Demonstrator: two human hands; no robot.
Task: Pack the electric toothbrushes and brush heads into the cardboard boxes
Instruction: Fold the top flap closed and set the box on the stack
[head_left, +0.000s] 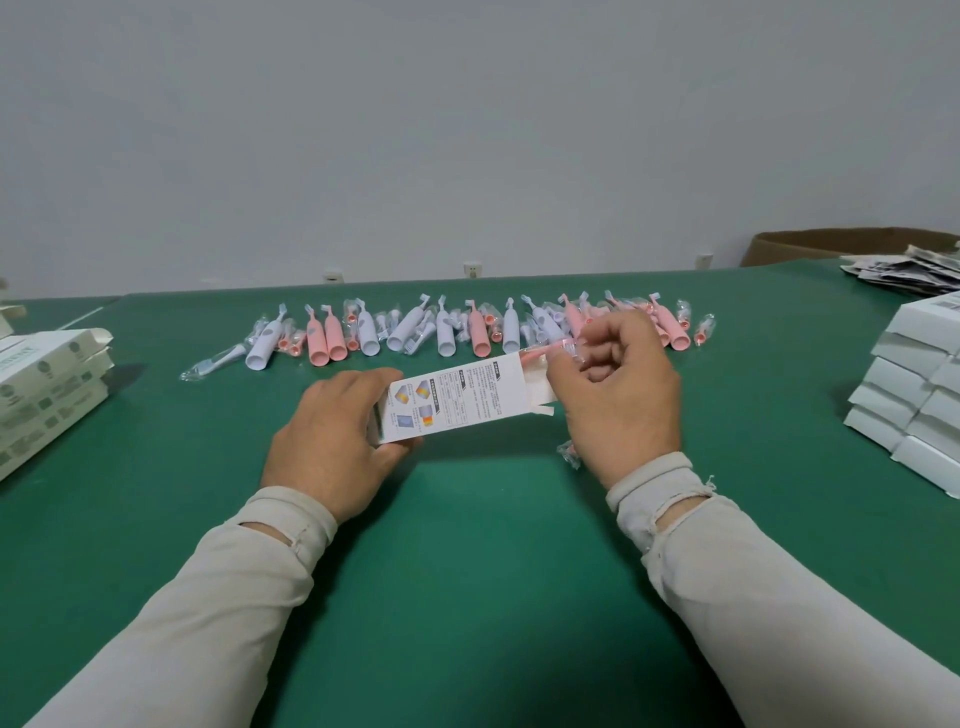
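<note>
Nearest, on the green felt table (467, 545), the left hand (332, 436) curls round the closed end of a small white printed cardboard box (457, 400). The right hand (618, 395) pinches a pink brush head in clear wrap (550, 353) at the box's open end, partly inside. The loose wrap could snag on the open flap (540, 402) and jam. Beyond lies a row of pink and white toothbrush handles (467, 330).

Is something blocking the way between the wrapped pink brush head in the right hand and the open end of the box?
Nothing visible does. The right hand pinches the wrapped brush head right at the box's open end, whose flaps are folded outward. The left hand grips the opposite end.
</note>
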